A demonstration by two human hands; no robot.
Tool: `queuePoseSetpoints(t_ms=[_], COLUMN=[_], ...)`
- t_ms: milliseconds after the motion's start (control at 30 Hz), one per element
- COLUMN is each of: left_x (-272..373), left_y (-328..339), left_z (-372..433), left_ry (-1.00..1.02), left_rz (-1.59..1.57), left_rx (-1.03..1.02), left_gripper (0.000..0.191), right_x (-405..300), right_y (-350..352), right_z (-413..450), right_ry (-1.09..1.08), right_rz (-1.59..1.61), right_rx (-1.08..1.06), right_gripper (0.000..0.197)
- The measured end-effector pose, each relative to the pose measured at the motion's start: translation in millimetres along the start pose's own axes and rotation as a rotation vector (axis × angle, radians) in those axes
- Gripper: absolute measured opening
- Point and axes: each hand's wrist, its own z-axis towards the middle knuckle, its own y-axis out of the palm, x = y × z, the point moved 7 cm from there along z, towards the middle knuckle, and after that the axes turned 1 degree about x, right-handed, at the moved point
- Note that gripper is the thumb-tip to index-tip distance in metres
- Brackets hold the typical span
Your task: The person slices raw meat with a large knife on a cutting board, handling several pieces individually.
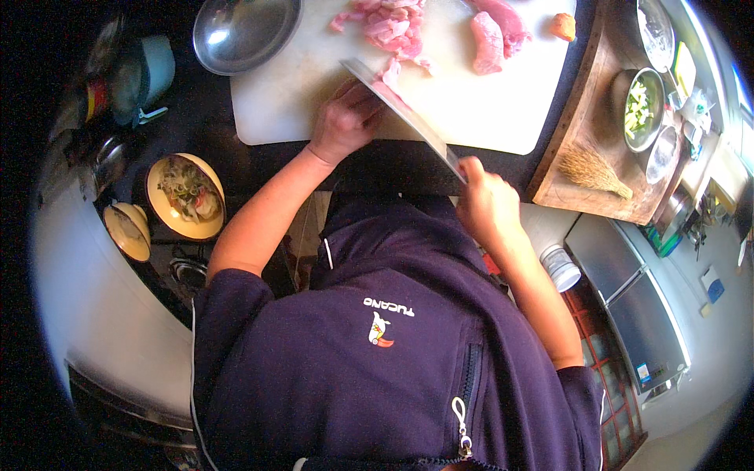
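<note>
My right hand [488,200] grips the handle of a broad kitchen knife [412,120], whose blade slants up and left over a white cutting board [500,118]. Close behind the blade, my left hand [349,120] rests on the board; its fingertips are partly hidden, and I cannot tell whether they press on meat. A strip of raw meat [391,73] lies along the blade's far side. Beyond it is a pile of sliced raw meat [394,26], with larger pieces of raw meat [489,44] to its right.
A metal bowl [247,32] overlaps the board's upper left corner. An orange lump [563,27] sits at its right edge. On a wooden board [580,197] are a straw brush [592,171] and a bowl of chopped green vegetable [639,109]. Yellow bowls [158,206] with food stand left.
</note>
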Motion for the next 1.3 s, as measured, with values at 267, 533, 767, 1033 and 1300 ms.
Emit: queuePoseSetpoints(t_ms=[267,533,767,1033,1300], left_x=[-1.6,10.9,11.7,14.6,3.6], left_y=[2.1,-5.9,-6.7,-9.2,-4.8], left_z=[1.2,8.9,-1.5,1.2,-5.8], left_ry=[0.028,0.075,0.089,0.093,-0.024], left_rz=[0.008,0.012,-0.045,0.039,-0.023], left_rx=[-0.018,0.016,0.033,0.049,0.02], left_gripper=[0.019,0.019,0.024,0.025,0.023], right_x=[16.0,17.1,10.6,1.2,5.5], right_y=[14.4,2.8,-24.2,1.6,4.0], right_z=[0.9,16.2,4.8,-18.2,-29.7], right_ry=[0.064,0.075,0.073,0.098,0.106], right_rz=[0.013,0.039,0.162,0.118,0.053], right_rx=[-0.088,-0.045,0.146,0.046,-0.08], right_gripper=[0.033,0.03,0.026,0.026,0.024])
